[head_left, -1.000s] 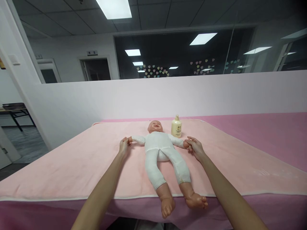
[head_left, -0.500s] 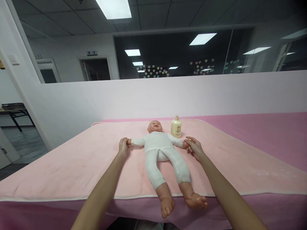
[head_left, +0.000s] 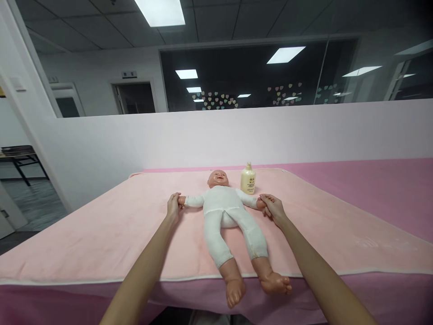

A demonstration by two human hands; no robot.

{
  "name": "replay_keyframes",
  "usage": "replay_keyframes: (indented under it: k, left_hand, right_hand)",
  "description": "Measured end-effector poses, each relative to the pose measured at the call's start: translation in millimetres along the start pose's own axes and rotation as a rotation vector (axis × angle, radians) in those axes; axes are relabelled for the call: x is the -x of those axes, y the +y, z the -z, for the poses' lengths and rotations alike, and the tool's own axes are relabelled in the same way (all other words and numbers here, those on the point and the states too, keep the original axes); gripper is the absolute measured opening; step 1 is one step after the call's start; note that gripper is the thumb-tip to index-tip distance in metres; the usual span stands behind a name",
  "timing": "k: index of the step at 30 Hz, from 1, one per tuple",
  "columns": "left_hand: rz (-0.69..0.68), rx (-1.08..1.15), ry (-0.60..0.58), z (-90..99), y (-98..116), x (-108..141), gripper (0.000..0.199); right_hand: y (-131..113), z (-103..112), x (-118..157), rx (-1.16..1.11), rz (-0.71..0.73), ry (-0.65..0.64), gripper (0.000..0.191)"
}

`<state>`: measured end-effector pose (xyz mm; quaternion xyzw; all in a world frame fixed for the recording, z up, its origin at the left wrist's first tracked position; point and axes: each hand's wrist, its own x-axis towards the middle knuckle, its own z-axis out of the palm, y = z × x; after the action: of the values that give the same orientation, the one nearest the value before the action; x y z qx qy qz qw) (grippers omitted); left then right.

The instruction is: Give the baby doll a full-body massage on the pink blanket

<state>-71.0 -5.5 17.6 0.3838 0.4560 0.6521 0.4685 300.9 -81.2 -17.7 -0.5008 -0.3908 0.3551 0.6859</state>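
Note:
A baby doll [head_left: 225, 212] in a white suit lies on its back on a light pink blanket [head_left: 101, 234], head away from me, bare feet at the near edge. Its arms are spread out to both sides. My left hand [head_left: 173, 206] grips the doll's small hand on the left. My right hand [head_left: 272, 208] holds the doll's other hand on the right. A cream lotion bottle [head_left: 248, 179] stands upright just behind the doll's shoulder on the right.
The blanket lies over a darker pink table cover [head_left: 382, 189] that runs off to the right. A low white partition wall [head_left: 237, 135] stands behind the table. A doorway and a dark side table [head_left: 20, 158] are at the far left.
Both my hands and the doll's arms shifted very slightly; the doll's arm on the left looks a little more stretched out. Otherwise the scene is the same.

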Motion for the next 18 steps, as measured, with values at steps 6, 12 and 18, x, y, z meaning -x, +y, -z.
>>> replay_keyframes:
  k: [6, 12, 18]
  left_hand:
    - [0.043, 0.065, -0.043, 0.2, 3.8, 1.8, 0.018]
    - [-0.005, 0.019, -0.039, 0.9, 3.1, 2.3, 0.015]
    - [-0.062, -0.140, 0.031, 2.5, -2.9, -1.4, 0.030]
  right_hand:
    - [1.0, 2.9, -4.1, -0.092, -0.049, -0.022, 0.033]
    - [7.4, 5.8, -9.5, -0.061, -0.058, -0.013, 0.041]
    - [6.0, 5.6, -8.1, -0.043, -0.066, 0.030, 0.050]
